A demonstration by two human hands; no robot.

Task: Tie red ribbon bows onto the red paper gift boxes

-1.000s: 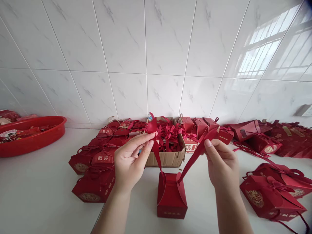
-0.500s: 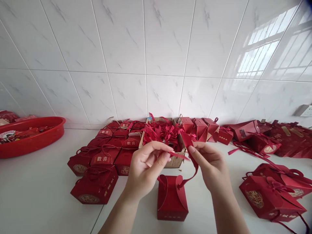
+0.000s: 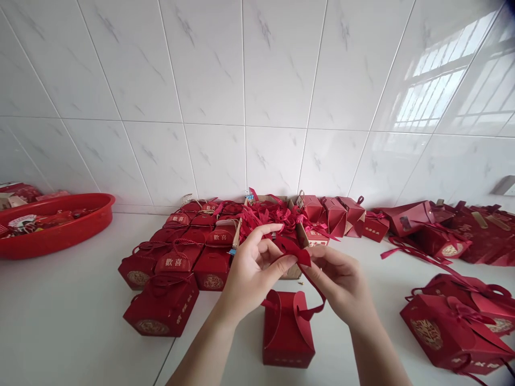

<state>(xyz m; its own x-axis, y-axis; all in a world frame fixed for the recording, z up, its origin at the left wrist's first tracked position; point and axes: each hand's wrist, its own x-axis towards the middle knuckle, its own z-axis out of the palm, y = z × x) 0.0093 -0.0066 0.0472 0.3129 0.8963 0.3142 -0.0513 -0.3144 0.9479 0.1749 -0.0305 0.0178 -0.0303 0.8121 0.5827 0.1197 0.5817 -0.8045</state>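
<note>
A small red gift box (image 3: 287, 335) stands upright on the white table, its curved top flaps folded together. Red ribbon (image 3: 317, 308) runs through holes in the flaps and rises to both hands above the box. My left hand (image 3: 257, 268) pinches the ribbon between thumb and fingers. Close beside it, my right hand (image 3: 338, 276) grips the ribbon too, fingertips almost touching the left thumb. Where the ribbon strands cross between the fingers is partly hidden. Behind the hands sits a cardboard box (image 3: 301, 236) full of loose red ribbons (image 3: 269, 212).
Finished-looking red boxes (image 3: 161, 305) stand in rows at left. A red basin (image 3: 105, 214) with packets lies far left. More red boxes (image 3: 333, 214) line the tiled wall (image 3: 273, 96). Two ribboned boxes (image 3: 454, 327) stand at right, with flat red bags (image 3: 478, 233) behind.
My hands have come together over the box. The ribbon ends, held apart before, now meet between my fingers. The view has shifted slightly.
</note>
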